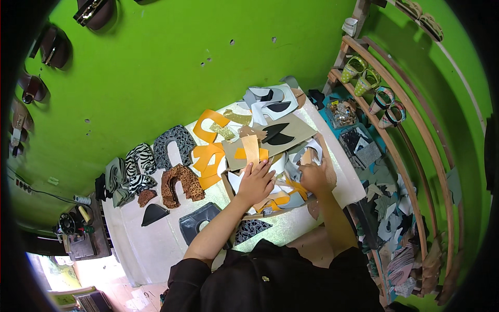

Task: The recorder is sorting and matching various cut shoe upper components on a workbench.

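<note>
My left hand (254,183) lies with its fingers stretched out over the near left part of a cardboard box (227,188) full of cut pieces. Just beyond its fingertips an upright tan strip (250,150) crosses an orange strip. At the box's right side my right hand (315,178) reaches down among the scraps, fingers bent. A small tan piece (309,156) shows beside those fingers; what they grip is hidden. White, grey and orange pieces (280,199) fill the box between both hands. Behind, two black leaf-shaped pieces (278,134) rest on a flat grey-brown sheet (301,130).
Left on the table (127,234) are leopard-print pieces (179,186), zebra-print pieces (140,158), orange cutouts (210,125) and a black piece (200,221). A wooden rack (387,135) with small shoes (368,82) stands right, over scrap piles (384,208). A sewing machine (73,223) is far left.
</note>
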### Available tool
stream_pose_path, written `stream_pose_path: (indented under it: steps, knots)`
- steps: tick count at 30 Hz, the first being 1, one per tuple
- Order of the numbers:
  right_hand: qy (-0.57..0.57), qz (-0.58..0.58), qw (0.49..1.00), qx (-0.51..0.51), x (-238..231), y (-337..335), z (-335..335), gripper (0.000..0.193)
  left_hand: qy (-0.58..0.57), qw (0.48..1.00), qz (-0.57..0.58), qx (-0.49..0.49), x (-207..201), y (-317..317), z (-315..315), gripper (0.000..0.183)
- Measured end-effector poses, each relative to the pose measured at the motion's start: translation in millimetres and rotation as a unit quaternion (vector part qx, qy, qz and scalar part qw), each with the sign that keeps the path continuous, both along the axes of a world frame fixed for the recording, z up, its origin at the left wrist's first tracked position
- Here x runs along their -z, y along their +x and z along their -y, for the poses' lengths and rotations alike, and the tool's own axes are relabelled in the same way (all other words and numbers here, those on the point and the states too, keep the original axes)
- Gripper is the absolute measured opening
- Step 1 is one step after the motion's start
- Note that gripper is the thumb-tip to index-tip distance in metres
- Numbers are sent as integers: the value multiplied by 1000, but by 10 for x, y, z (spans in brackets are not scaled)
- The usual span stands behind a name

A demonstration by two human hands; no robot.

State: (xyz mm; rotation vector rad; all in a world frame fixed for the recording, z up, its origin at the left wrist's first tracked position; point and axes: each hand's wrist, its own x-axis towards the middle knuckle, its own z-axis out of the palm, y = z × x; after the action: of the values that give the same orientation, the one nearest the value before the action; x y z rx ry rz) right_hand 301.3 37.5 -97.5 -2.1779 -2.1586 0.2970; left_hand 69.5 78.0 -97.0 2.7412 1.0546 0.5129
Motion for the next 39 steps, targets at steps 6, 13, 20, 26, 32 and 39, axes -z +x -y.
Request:
stream_pose_path:
  steps: [6,13,20,26,32,39]
  knots:
    - [166,-150,967,124,-319,191,87,17,-62,995,26,77,-329,-65,-31,32]
    - [95,-547,821,135,-767,194,294,23,-194,952,235,17,-636,12,79,38]
    - [-12,-636,772,5,-1001,-102,379,30,-517,769,375,27,-933,-107,129,34]
    - [-45,-598,800,30,-526,122,47,43,-338,864,373,-25,-916,-491,226,21]
    - [40,-69,997,-22,22,-60,65,35,-347,850,384,-98,-797,-872,238,20]
    - [187,-56,981,11,-37,115,-116,16,-335,820,450,-110,-850,-948,285,25]
